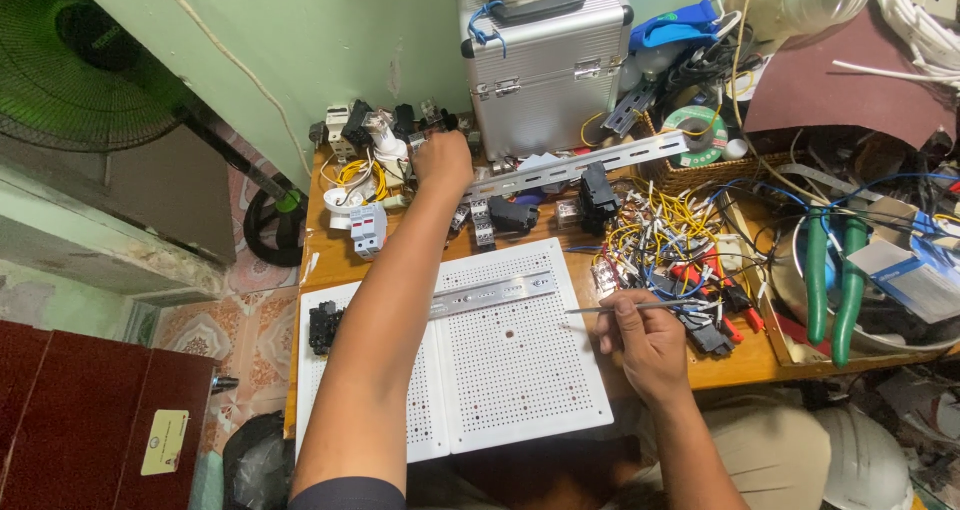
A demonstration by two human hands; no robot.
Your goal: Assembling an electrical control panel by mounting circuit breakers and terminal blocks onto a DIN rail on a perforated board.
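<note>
L hand (443, 160) is closing on small parts (385, 135) at table's far edge; R hand (645, 340) is pinching thin tool (600, 309), its long axis pointing left over white board (520, 370).

Home electrical workshop — tangled wires (665, 232), pliers (833, 270), aluminium toolcase (540, 65).

Left hand (443, 160) stretched to far edge of counter (330, 265), fingers closed among small black and white electrical parts (375, 130) by the green wall. Right hand (645, 335) grips a thin metal tool (610, 308), tip pointing left, just right of white perforated board (520, 360). Metal rail (495, 293) lies across board; black component (323, 327) near its left edge. Tangle of coloured wires (665, 235) beyond right hand. Silver case (545, 65) at back.
</note>
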